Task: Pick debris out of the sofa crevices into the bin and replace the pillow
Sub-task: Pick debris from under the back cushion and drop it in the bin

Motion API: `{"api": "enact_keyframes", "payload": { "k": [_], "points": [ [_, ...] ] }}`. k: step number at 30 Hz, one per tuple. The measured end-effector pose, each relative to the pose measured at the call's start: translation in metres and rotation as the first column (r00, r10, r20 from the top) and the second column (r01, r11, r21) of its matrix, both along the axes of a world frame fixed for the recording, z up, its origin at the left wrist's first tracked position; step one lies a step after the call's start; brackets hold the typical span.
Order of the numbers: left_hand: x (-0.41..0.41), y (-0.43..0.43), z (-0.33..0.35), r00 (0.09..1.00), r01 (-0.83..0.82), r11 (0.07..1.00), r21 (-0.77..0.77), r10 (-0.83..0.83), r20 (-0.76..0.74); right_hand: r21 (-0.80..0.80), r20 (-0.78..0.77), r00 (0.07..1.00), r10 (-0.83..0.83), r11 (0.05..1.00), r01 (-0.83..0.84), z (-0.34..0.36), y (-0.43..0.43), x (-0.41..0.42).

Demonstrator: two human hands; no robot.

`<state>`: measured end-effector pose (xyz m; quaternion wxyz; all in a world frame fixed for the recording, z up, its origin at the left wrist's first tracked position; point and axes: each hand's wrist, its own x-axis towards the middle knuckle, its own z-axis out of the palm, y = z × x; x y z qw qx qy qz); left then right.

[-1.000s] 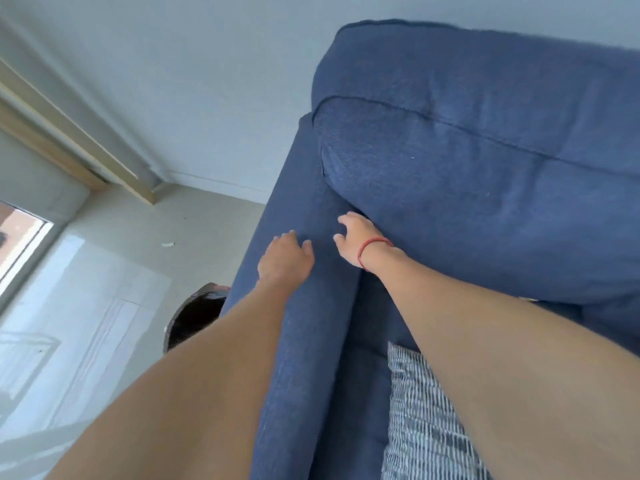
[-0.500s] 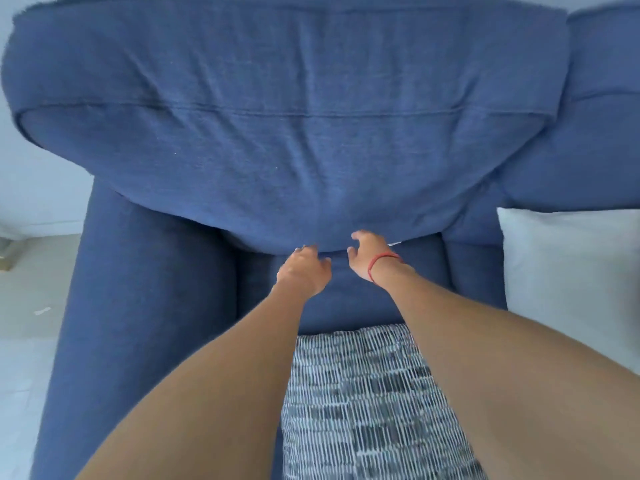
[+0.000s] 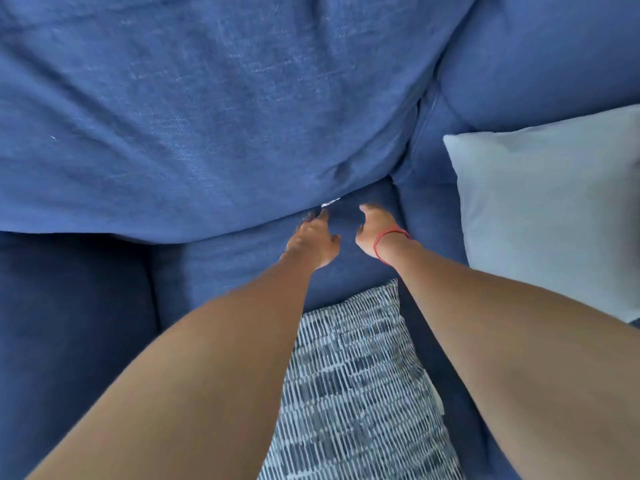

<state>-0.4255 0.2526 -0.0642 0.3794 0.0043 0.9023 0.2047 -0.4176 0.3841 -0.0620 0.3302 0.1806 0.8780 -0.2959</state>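
— Largest items? 
— Blue woven-fabric sofa back cushion [image 3: 207, 109]; plain pale-grey pillow [image 3: 554, 209] at right; striped grey-white pillow [image 3: 353, 382] on seat.
— Hands? 
— Left hand [image 3: 313, 237], right hand [image 3: 375, 226]: fingers spread, holding nothing.
— Debris? 
— Small white scrap [image 3: 329, 203] in crevice, just beyond left fingertips

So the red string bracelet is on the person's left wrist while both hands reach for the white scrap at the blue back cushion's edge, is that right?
Not quite: the head view shows the red string bracelet on the right hand wrist. Both hands, the left hand too, do reach towards the white scrap under the blue back cushion.
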Motion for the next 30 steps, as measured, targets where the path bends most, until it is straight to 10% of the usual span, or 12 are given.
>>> {"api": "enact_keyframes", "payload": {
  "k": [30],
  "points": [
    [-0.046,0.024,-0.051,0.988,0.103,0.994,-0.043,-0.097,0.119,0.172,0.134,0.921,0.366,0.907,-0.386,-0.054,0.012,-0.072]
  ]
}}
